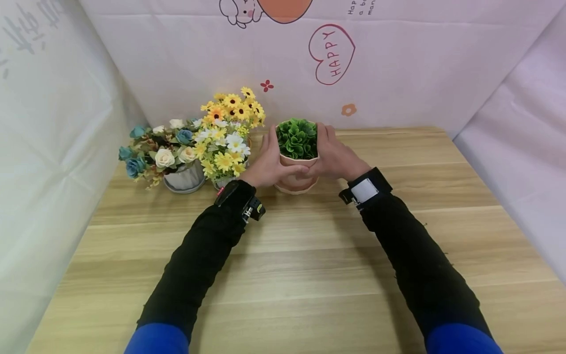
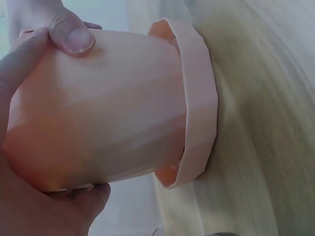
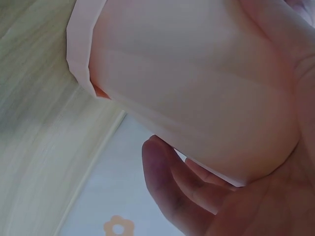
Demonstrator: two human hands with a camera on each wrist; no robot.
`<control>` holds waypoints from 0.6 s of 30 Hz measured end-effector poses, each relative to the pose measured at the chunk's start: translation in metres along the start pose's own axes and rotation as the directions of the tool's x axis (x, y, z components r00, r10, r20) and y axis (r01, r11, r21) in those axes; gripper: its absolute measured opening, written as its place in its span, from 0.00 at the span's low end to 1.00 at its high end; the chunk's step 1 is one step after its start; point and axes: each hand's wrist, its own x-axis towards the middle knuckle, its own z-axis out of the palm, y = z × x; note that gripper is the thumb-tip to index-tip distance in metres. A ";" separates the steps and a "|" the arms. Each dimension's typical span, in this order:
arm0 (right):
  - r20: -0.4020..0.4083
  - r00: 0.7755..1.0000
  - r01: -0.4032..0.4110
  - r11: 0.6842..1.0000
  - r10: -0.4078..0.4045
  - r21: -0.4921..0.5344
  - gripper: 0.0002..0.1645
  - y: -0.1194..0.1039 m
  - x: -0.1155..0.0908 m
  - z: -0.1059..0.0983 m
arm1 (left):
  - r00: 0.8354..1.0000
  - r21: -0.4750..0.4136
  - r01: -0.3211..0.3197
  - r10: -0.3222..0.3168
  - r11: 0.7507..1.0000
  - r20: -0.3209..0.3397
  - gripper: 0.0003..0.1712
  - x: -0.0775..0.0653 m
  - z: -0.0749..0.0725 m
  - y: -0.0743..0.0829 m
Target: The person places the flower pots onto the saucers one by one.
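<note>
Between my two hands is a pink flower pot [image 1: 297, 167] with a bushy green plant [image 1: 297, 139] in it. My left hand [image 1: 267, 162] grips the pot's left side, thumb across the front and fingers round the back. From the right, my right hand [image 1: 332, 153] holds it the same way, and the thumbs meet at the front. In the left wrist view the pot stands in a faceted pink saucer [image 2: 199, 103], which is on the wooden table. The right wrist view shows the curled fingers [image 3: 167, 182] of my right hand along the pot wall [image 3: 197, 88].
Left of the pot stand yellow and white daisies [image 1: 223, 152], with yellow sunflower-like blooms [image 1: 234, 105] behind them. Farther left, blue and cream roses [image 1: 164, 157] fill a grey-white pot [image 1: 184, 178]. A printed white cloth [image 1: 283, 64] hangs behind the wooden table [image 1: 283, 275].
</note>
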 end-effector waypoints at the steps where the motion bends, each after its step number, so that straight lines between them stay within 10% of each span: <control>1: 0.001 1.000 -0.002 1.000 0.002 0.000 0.86 0.000 0.001 0.000 | 1.000 0.000 0.000 0.000 1.000 0.000 0.78 0.001 -0.001 0.000; 18: 0.020 0.999 -0.037 0.999 0.037 0.002 0.87 0.002 0.017 -0.002 | 1.000 0.025 -0.003 0.003 1.000 0.009 0.78 0.012 -0.010 -0.003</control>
